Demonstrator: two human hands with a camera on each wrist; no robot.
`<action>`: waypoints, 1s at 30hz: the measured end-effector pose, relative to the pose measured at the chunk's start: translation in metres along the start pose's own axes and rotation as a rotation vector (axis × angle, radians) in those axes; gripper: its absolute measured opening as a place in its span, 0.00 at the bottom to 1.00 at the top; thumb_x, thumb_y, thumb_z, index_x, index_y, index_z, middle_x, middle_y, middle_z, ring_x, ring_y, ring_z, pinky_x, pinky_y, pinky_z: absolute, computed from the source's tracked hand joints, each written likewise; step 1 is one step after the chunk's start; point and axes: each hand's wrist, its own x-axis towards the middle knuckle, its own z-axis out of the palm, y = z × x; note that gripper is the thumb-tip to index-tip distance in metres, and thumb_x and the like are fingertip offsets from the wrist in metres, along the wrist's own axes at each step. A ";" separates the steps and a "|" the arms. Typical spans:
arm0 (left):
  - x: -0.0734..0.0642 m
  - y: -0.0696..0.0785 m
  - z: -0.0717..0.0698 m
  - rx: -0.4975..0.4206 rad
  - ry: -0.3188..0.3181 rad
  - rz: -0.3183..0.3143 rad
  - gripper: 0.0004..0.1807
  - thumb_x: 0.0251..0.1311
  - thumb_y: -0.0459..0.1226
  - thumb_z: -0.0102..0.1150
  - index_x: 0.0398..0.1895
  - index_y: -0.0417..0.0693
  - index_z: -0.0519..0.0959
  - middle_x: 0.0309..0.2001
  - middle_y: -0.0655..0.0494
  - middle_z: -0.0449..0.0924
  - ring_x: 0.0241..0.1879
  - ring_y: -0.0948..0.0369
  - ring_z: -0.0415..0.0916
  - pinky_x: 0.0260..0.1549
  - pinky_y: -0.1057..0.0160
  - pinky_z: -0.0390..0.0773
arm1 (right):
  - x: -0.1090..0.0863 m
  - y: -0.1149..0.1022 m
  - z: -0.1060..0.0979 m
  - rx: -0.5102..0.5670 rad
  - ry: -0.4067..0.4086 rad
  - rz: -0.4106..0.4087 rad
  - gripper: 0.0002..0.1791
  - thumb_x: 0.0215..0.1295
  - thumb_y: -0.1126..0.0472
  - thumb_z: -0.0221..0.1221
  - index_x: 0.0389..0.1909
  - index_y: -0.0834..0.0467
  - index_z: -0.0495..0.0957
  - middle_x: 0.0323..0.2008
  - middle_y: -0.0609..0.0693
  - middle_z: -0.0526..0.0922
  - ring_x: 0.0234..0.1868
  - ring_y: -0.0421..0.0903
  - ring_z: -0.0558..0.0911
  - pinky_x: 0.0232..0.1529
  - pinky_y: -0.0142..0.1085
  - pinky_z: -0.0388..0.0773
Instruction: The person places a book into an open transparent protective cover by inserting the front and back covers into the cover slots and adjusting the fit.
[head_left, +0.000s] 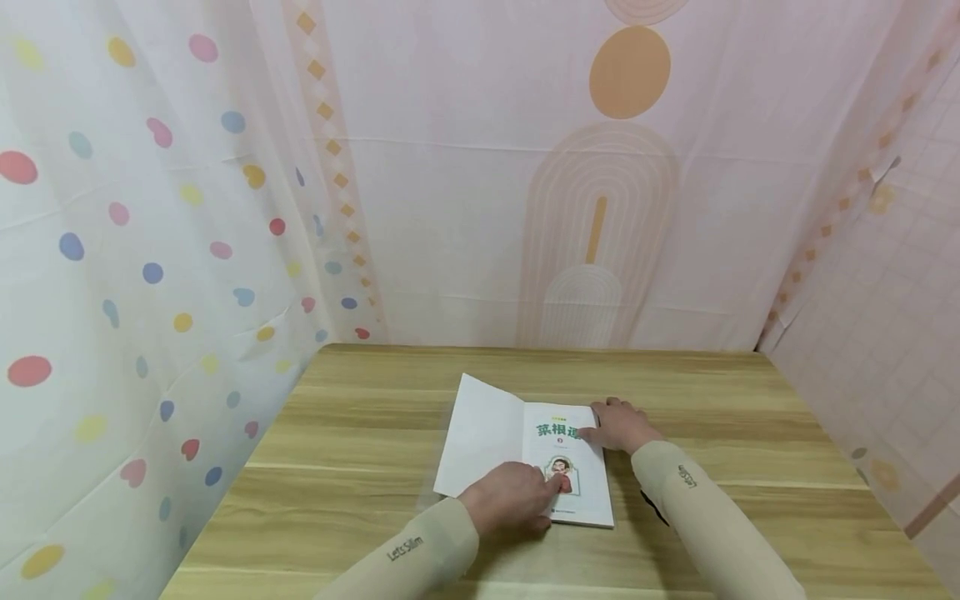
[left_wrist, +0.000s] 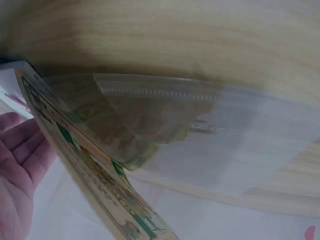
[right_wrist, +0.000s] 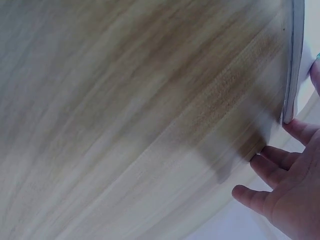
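Note:
A paperback book (head_left: pixel 581 500) lies on the table, turned to its title page with green characters and a small framed picture of a figure. Its front cover (head_left: pixel 480 433) stands partly raised to the left, showing a white inner side. My left hand (head_left: pixel 513 497) rests on the lower part of the page, a fingertip on the picture. In the left wrist view the cover's colourful printed outside (left_wrist: pixel 100 170) faces the camera. My right hand (head_left: pixel 622 425) is at the upper right corner, thumb on the page, forefinger touching the corner, other fingers spread over the table.
A clear plastic sheet (left_wrist: pixel 215 145) with a ribbed strip lies under the raised cover. The wooden table (head_left: pixel 360 417) reaches back to a patterned curtain (head_left: pixel 465 250). A dotted curtain (head_left: pixel 150 333) hangs at the left, another curtain (head_left: pixel 877 333) at the right.

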 end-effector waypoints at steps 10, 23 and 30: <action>-0.004 0.015 0.009 0.093 0.097 0.007 0.31 0.62 0.43 0.57 0.70 0.52 0.67 0.20 0.58 0.73 0.17 0.64 0.69 0.17 0.66 0.73 | -0.001 0.005 0.003 0.026 0.049 -0.001 0.38 0.76 0.41 0.45 0.73 0.66 0.60 0.67 0.73 0.64 0.67 0.72 0.63 0.64 0.66 0.58; -0.004 0.032 0.006 -0.054 0.152 -0.234 0.41 0.58 0.39 0.61 0.76 0.48 0.58 0.50 0.50 0.79 0.24 0.59 0.76 0.21 0.64 0.77 | -0.003 0.010 0.002 0.065 0.157 0.009 0.35 0.79 0.44 0.37 0.72 0.68 0.60 0.67 0.74 0.63 0.67 0.73 0.63 0.63 0.67 0.58; -0.011 0.029 0.001 -0.318 0.219 -0.362 0.48 0.53 0.35 0.62 0.77 0.45 0.51 0.48 0.45 0.76 0.25 0.55 0.75 0.21 0.60 0.75 | -0.003 0.011 -0.004 0.128 0.250 -0.021 0.31 0.81 0.48 0.36 0.68 0.69 0.66 0.64 0.71 0.69 0.65 0.70 0.67 0.62 0.64 0.62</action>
